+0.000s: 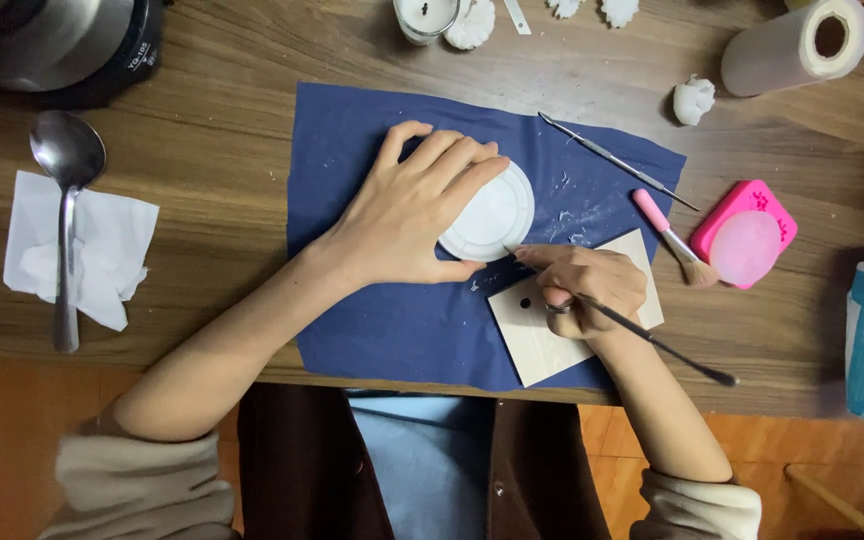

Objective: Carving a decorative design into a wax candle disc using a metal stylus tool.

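Wooden planks of the table (232,190) fill the view, with a dark blue cloth (392,330) spread at its centre and flecked with pale shavings; on the cloth, slightly toward twelve o'clock, lies a round white disc (500,215); the left hand (407,215) rests flat over its nine o'clock side, fingers spread and curled round the rim, thumb against the lower edge, pinning it down rather than lifting it; the right hand (582,290), at about five o'clock of the disc, is closed in a pencil grip on a thin dark-handled tool (652,340) whose fine tip touches the disc's lower edge, the handle trailing off toward four o'clock; under that hand lies a pale square board (542,350) with a small dark hole. At three o'clock lie a slim metal pick (617,160), a pink-handled brush (672,238) and a pink mould (747,235); at nine o'clock a spoon (67,200) rests on a white tissue (102,250); a paper roll (797,45) sits at one o'clock. As I judge it, the tip could slip and gouge the disc's rim or jab the left thumb close beside it, should the holding hand ease off; the disc looks brittle enough to chip under heavy pressure.
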